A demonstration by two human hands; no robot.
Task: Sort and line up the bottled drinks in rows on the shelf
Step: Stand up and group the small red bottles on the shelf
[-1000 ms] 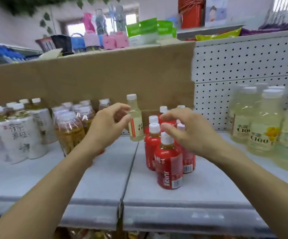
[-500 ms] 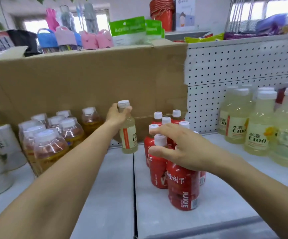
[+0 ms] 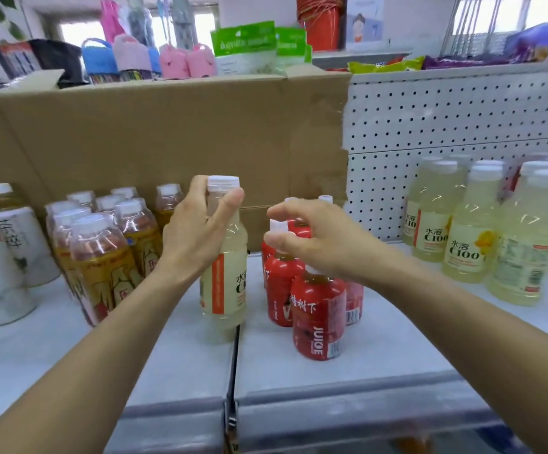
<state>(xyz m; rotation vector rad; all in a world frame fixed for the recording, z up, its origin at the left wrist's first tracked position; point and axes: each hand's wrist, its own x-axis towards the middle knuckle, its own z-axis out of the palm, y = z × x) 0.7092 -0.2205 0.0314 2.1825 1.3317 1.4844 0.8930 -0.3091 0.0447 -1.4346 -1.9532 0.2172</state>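
- At the seam between two panels of the grey metal shelf (image 3: 331, 375), the left hand (image 3: 197, 237) grips a pale yellow plastic bottle with a white cap (image 3: 230, 290). Thumb and fingers are curled round its neck, just under the cap.
- Change: half a second back this bottle stood further in, close to the brown cardboard box (image 3: 167, 136). It is now drawn forward. Can't tell whether its base touches the shelf or hangs just above it.
- The right hand (image 3: 325, 237) stays over the cluster of red juice bottles with white caps (image 3: 318, 316). Its fingers are loosely curved, with thumb and forefinger either side of one cap. Can't tell if they actually pinch it.
- Meaning: the stray pale bottle looks pulled out for sorting. The matching group of pale yellow bottles (image 3: 466, 234) stands well apart at the right, past the red cluster, so placing isn't done yet.
- The amber tea bottles (image 3: 102, 257) at left are untouched.
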